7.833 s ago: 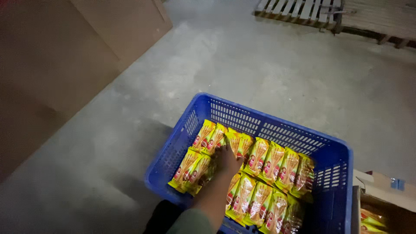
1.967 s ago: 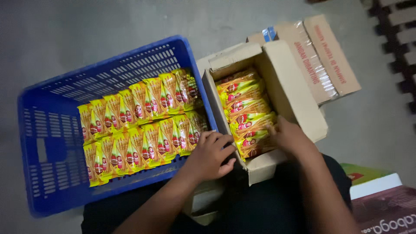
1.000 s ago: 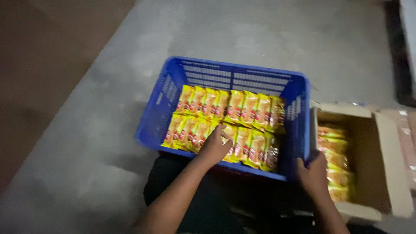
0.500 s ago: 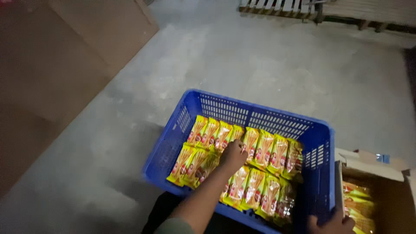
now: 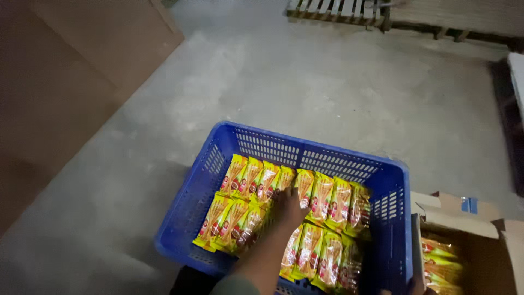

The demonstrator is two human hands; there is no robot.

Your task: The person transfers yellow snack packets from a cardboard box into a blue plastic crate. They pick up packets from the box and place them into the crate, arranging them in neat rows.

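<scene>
Where left hand (image 5: 287,207) rests — blue crate (image 5: 305,155) | yellow snack packets (image 5: 322,199), two rows

Left hand (image 5: 287,206) presses flat on yellow snack packets (image 5: 322,199) in the blue crate (image 5: 273,147) — cardboard box (image 5: 464,218) at three o'clock.

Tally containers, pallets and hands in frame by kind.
Blue plastic crate: 1
Cardboard box: 1
Wooden pallet: 1
Hands: 2 (left hand on the yellow snack packets; right hand barely visible at the bottom edge)
Total: 5
</scene>
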